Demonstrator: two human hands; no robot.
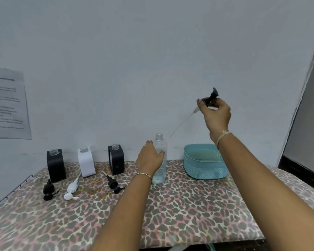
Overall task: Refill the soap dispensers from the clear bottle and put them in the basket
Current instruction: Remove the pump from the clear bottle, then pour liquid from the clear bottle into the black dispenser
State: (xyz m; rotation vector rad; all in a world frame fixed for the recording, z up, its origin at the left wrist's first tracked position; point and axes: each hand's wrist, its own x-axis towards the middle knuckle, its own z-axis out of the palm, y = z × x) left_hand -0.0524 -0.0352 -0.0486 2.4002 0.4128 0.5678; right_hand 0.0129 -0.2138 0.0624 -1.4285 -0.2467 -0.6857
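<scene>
A clear bottle (160, 160) with liquid stands upright and uncapped at the table's middle back. My left hand (150, 157) grips its side. My right hand (216, 113) is raised above and to the right of it, pinching a black pump head (211, 98) whose clear tube slants down to the left, out of the bottle. Along the back left stand three uncapped dispensers: a black one (56, 164), a white one (86, 161) and another black one (116, 158). In front of them lie their pumps: black (48, 190), white (72, 189), black (113, 183).
A light blue basket (205, 165) sits at the back right, right of the bottle. The table wears a leopard-print cover (170, 214). A wire rail (9, 192) runs along the left edge. A printed sheet (6, 104) hangs on the wall at the left.
</scene>
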